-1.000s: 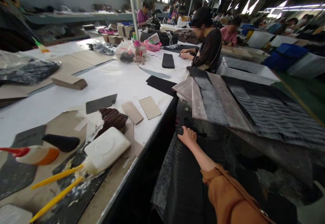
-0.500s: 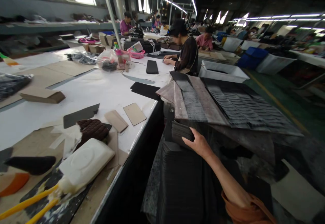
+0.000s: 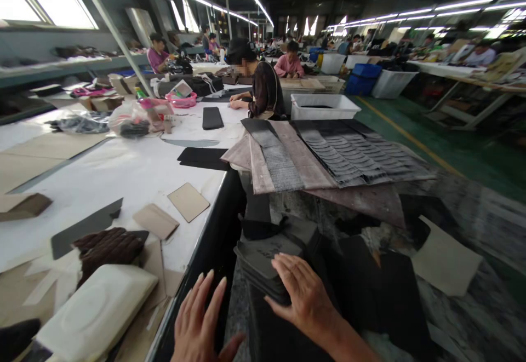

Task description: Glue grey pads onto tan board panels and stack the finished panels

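Observation:
My right hand (image 3: 306, 291) is at the near right side of a small stack of dark grey flat pieces (image 3: 258, 258), fingers over its top and thumb at its near edge. Faint pale marks show on the top piece, and the layers are slightly fanned at the left. This stack lies on top of a taller pile of black pieces (image 3: 267, 329). My left hand (image 3: 199, 321) hovers beside the white table's edge with fingers spread, holding nothing. A strip of black material (image 3: 263, 228) lies just behind the small stack.
On the left, the white table (image 3: 135, 165) carries a white plastic bottle (image 3: 98, 310), brown quilted material (image 3: 109, 250) and beige cards (image 3: 189, 202). Ahead are overlapping dark strips (image 3: 341, 151) on a board. Beyond sit a co-worker (image 3: 267, 88) and a white bin (image 3: 324, 107).
My right hand has come nearer, and the small dark stack now lies closer on the pile. My left hand has entered the view from below. The camera has turned right.

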`<state>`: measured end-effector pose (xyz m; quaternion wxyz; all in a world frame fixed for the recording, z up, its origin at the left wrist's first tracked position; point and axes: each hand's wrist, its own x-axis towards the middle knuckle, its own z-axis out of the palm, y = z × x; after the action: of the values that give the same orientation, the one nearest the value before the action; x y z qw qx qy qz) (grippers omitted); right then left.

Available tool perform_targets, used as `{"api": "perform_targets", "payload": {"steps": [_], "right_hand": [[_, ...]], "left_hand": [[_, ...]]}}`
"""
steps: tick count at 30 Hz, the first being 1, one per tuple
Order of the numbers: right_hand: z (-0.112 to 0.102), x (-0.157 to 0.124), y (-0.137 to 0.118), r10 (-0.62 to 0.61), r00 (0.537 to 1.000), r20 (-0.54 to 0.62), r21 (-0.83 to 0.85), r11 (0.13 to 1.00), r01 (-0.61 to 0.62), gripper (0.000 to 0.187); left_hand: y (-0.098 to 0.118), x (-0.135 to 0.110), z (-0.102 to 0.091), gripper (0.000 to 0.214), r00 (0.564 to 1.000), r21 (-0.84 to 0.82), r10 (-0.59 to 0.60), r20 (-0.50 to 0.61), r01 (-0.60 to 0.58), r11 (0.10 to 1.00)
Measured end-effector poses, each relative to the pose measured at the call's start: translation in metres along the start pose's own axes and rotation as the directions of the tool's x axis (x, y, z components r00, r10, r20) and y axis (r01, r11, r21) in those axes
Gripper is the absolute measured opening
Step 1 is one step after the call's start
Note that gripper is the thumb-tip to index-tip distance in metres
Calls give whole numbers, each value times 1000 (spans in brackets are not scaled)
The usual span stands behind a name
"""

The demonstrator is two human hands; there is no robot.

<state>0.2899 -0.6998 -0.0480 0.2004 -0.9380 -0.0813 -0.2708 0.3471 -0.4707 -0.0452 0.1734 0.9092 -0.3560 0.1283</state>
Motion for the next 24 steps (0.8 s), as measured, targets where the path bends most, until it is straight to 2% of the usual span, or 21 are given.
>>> {"api": "perform_targets", "payload": {"steps": [2,5,8,11,13,16,21,24], "right_hand": [[-6,-3,-9,3,1000,5,17,1000,-3,57],[-19,-3,-22,-7,1000,-1,67,998,7,66],[-34,0,-30,-11,999,-48,93,996,15,75],[-49,4,-31,-24,997,-67,108,994,31,67],[-57,5,-28,-57,998,-39,136,989,62,51],[-62,8,-23,-119,993,19,263,959,110,41],[-60,9,-21,27,985,168,429,898,-98,56],[-54,7,-19,24,975,220,523,841,-138,63]], "left_hand": [[15,28,0,64,982,102,180,-52,-174,979],[37,54,-8,55,942,77,319,-104,-312,947],[47,64,-18,46,893,69,443,-80,-439,896],[46,65,-26,40,835,87,546,-73,-540,837],[44,62,-29,31,808,82,575,-127,-569,818],[46,57,-31,21,808,100,564,-174,-555,826],[54,46,-27,21,819,125,525,-230,-510,851],[56,44,-29,25,824,107,458,-334,-450,887]]}}
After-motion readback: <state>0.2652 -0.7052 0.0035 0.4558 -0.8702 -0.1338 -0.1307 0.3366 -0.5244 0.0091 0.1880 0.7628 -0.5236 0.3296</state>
